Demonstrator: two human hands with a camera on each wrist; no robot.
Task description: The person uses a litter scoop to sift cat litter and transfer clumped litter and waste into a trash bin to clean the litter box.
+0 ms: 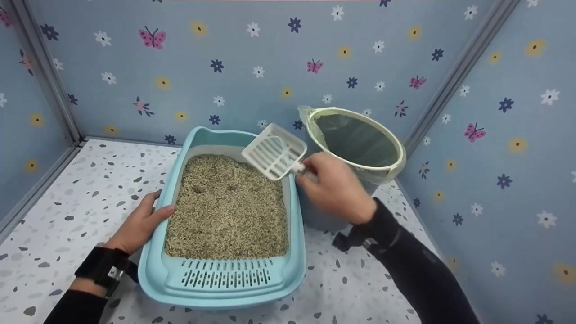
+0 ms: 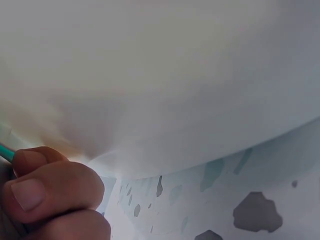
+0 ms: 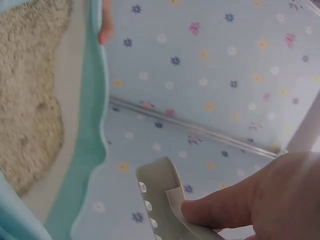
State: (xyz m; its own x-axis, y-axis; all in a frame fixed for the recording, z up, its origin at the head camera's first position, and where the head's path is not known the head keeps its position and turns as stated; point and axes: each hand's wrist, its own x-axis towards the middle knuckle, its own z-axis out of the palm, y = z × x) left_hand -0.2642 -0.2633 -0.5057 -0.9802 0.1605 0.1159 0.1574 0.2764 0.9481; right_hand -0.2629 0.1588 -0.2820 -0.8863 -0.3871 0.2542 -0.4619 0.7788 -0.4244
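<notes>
A light blue litter box (image 1: 220, 294) holds grainy beige cat litter (image 1: 225, 211), with a few small dents towards the back. My left hand (image 1: 139, 225) grips the box's left rim, thumb on top; curled fingers (image 2: 60, 192) show below the rim in the left wrist view. Over the box's back right rim, my right hand (image 1: 335, 186) holds a white slotted litter scoop (image 1: 281, 155) by its handle. Nothing shows in the scoop's pan in the head view. In the right wrist view, the thumb presses on the scoop (image 3: 160, 182) near the handle.
A bin (image 1: 396, 168) with a pale rim and a translucent bag liner stands right of the box, close behind my right hand. Flower-patterned wall panels (image 1: 252, 49) enclose the back and sides. The speckled white tabletop (image 1: 58, 234) lies beneath.
</notes>
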